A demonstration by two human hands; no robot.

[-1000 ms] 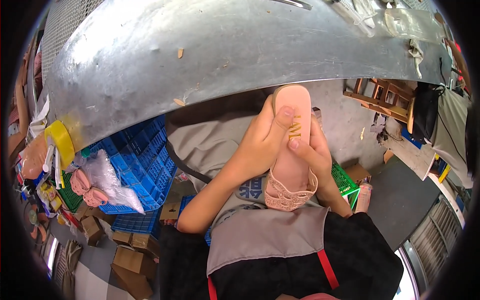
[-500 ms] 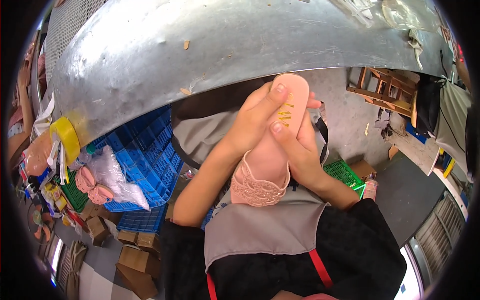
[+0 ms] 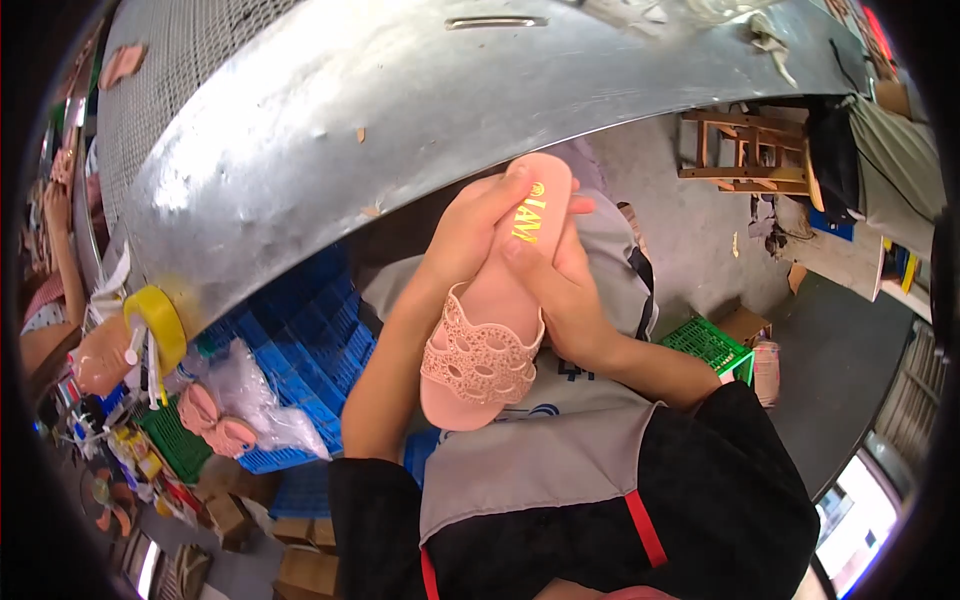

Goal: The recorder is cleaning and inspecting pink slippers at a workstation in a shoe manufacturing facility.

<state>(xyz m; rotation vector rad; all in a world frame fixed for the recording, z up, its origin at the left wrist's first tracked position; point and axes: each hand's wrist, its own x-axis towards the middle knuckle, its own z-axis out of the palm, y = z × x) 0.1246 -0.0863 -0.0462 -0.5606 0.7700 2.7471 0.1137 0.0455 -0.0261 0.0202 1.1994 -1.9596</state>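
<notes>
— So, from the head camera, what do the two hands have?

— Both are on one pink slide sandal [image 3: 497, 325], held up in front of the person's chest, just below the edge of the sheet-metal table [image 3: 420, 130]. The left hand [image 3: 462, 235] curls around the heel end from the left, thumb lying on the insole. The right hand [image 3: 565, 300] wraps the other side, fingers closed against the sole edge and thumb pressing near the yellow print on the footbed. Neither hand is open; each grips the sandal.

— How would that hold be done well?

— As a judgement: keep the thumbs off the printed mark so it stays readable, support the heel with one hand, and tilt the openwork strap toward the eyes so flaws show.

— Anything hard to make out?

— The underside of the sandal is turned away, and the fingers behind it are hidden. To the left, a clear bag [image 3: 245, 400] with more pink sandals rests against a blue crate [image 3: 300, 330], its contents blurred by the plastic. A wooden stool [image 3: 745, 150] stands well apart at upper right, and another person's arm [image 3: 55, 250] is cut off at the far left rim.
</notes>
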